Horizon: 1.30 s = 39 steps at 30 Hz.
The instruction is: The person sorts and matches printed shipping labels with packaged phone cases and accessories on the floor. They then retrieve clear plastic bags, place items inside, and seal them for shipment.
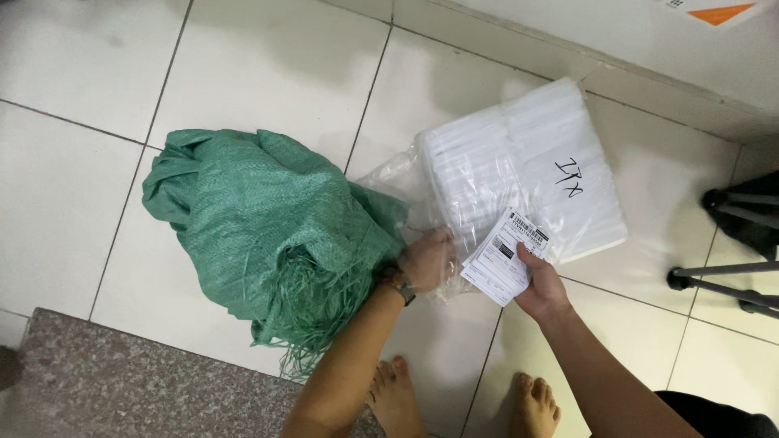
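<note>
A clear plastic bag packed with white stacked items (527,166) lies on the white tiled floor, with handwriting on its top. My left hand (426,258), a watch on its wrist, grips the loose open end of that bag beside a crumpled green woven sack (272,231). My right hand (540,284) holds a small stack of white printed labels (507,258) against the bag's near edge. My bare feet (462,397) stand just below the hands.
Black tripod legs (722,280) reach in from the right edge. A grey speckled stone step (122,381) fills the lower left. A wall base (617,57) runs along the top right. Frayed green strands hang from the sack toward the step.
</note>
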Each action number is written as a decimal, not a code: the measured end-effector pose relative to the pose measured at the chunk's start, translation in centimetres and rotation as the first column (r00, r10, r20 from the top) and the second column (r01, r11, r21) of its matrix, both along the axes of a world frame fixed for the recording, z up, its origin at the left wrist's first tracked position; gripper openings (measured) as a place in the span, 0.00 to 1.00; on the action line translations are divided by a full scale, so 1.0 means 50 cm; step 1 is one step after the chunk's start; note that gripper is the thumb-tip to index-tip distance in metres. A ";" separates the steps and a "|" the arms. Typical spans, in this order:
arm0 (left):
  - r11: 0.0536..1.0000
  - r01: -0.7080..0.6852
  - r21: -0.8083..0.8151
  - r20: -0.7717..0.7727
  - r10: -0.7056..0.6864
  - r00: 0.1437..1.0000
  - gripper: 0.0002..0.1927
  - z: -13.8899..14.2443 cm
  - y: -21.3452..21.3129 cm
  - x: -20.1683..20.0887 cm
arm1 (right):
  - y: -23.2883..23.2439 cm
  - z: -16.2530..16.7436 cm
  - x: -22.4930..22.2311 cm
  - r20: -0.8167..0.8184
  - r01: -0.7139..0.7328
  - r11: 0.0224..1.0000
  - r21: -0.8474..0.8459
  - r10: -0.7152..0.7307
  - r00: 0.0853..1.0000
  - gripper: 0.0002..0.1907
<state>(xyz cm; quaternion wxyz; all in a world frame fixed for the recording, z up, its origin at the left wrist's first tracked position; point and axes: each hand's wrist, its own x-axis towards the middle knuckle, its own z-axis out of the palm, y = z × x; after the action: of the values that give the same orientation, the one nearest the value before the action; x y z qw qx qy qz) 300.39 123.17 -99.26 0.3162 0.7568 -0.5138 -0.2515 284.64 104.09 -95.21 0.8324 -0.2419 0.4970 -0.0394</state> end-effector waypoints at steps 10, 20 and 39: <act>0.983 0.153 0.107 0.287 -0.177 0.941 0.14 -0.037 -0.006 0.023 | 0.004 -0.003 0.000 -0.017 0.018 1.000 -0.018 -0.018 1.000 0.17; 0.993 -0.079 0.089 0.204 0.060 0.977 0.15 -0.051 -0.032 0.043 | 0.002 -0.012 0.007 0.022 0.034 0.999 0.001 -0.034 0.999 0.17; 0.575 -0.759 0.304 -0.489 0.778 0.394 0.26 0.043 0.327 -0.047 | 0.003 0.038 0.046 0.076 0.004 0.994 -0.111 0.005 0.997 0.18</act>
<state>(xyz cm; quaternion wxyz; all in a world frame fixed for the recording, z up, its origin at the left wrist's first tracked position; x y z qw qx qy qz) 298.03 139.53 -97.09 0.5229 0.7973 0.0191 -0.3009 286.93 104.22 -93.33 0.8360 -0.2864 0.4618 -0.0762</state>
